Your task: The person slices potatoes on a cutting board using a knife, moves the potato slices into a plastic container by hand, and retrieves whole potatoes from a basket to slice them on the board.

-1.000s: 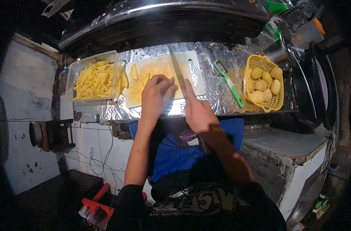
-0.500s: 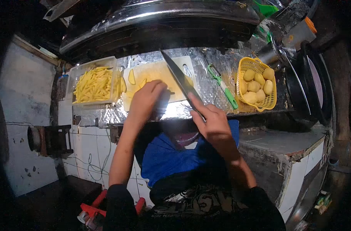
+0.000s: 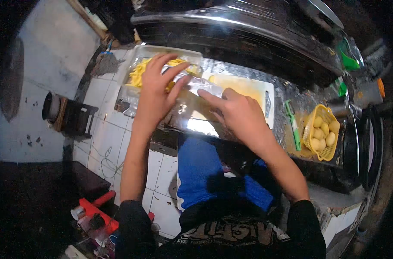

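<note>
My left hand (image 3: pixel 157 88) is over the clear plastic tub (image 3: pixel 183 52), its fingers spread above the cut potato strips (image 3: pixel 138 74). In my right hand (image 3: pixel 242 114) is a knife (image 3: pixel 192 83); its shiny, blurred blade reaches left to the tub's right side, close to my left fingertips. The handle is hidden in my fist. Behind that hand lies the white cutting board (image 3: pixel 269 97), with a yellowish wet surface and few pieces in sight.
A green-handled peeler (image 3: pixel 295 129) lies right of the board. Beyond it stands a yellow basket (image 3: pixel 308 134) of peeled potatoes (image 3: pixel 318 133). A dark metal ledge (image 3: pixel 231 26) runs along the back. Foil-like sheeting (image 3: pixel 222 67) covers the counter.
The view has swung left. Both hands have moved from the board to the tub, the knife now pointing left. The potato pieces seen on the board earlier are mostly gone from it.
</note>
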